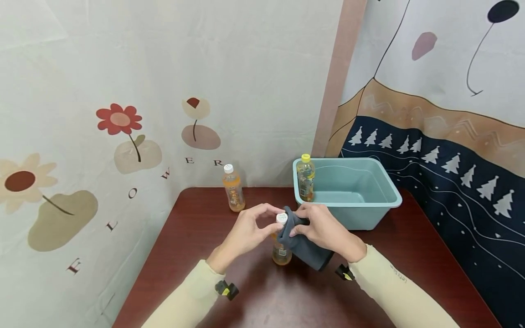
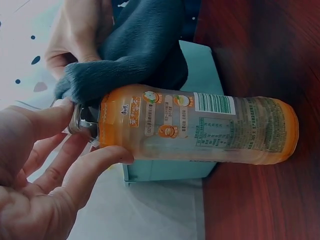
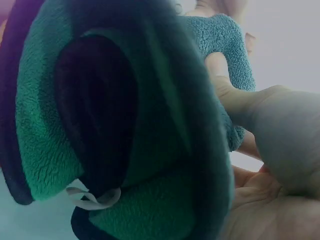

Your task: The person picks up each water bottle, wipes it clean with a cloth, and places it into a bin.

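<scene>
A clear bottle [image 1: 282, 256] with a white cap and an orange-edged label [image 2: 215, 107] stands upright on the table in front of me. My left hand [image 1: 247, 231] pinches it around the neck, just under the cap, between thumb and fingers. A dark grey-blue towel [image 1: 308, 248] hangs from my right hand [image 1: 326, 230], which grips it by a bunched upper part. That bunch lies against the bottle's neck, and the rest drapes down beside the bottle. In the right wrist view the fluffy towel [image 3: 50, 125] fills much of the picture, showing a dark edging and a small white loop.
Behind the right hand sits a light blue tub [image 1: 357, 216], with a yellow-capped bottle [image 1: 306, 180] upright inside its left end. Another white-capped bottle [image 1: 234, 189] with an orange label stands at the table's back left. A printed cloth wall [image 1: 262, 91] borders the reddish-brown table [image 1: 197, 246].
</scene>
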Motion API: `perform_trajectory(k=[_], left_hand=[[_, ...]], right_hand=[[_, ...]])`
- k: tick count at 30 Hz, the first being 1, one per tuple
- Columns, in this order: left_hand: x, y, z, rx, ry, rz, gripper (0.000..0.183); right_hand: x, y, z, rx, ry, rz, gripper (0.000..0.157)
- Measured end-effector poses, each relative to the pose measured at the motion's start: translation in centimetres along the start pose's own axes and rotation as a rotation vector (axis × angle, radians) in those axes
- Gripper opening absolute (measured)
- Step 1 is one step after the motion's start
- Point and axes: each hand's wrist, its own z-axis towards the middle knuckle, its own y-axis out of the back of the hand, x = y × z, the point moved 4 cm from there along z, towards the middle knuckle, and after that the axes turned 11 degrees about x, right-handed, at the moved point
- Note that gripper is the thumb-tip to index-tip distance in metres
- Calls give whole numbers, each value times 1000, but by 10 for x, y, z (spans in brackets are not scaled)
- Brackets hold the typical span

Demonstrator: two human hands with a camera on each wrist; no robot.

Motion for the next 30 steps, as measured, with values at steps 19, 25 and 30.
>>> perform_trajectory(k=[19, 25, 30], left_hand=[[1, -1, 1, 7, -2, -32, 34], [1, -1, 1, 7, 9, -30, 35], [1, 1, -1, 1, 32, -11, 35]], right_hand=[[1, -2, 0, 27, 9, -47, 24], [-9, -8, -3, 57, -20, -52, 20], [-19, -20, -3, 77, -23, -20, 16]])
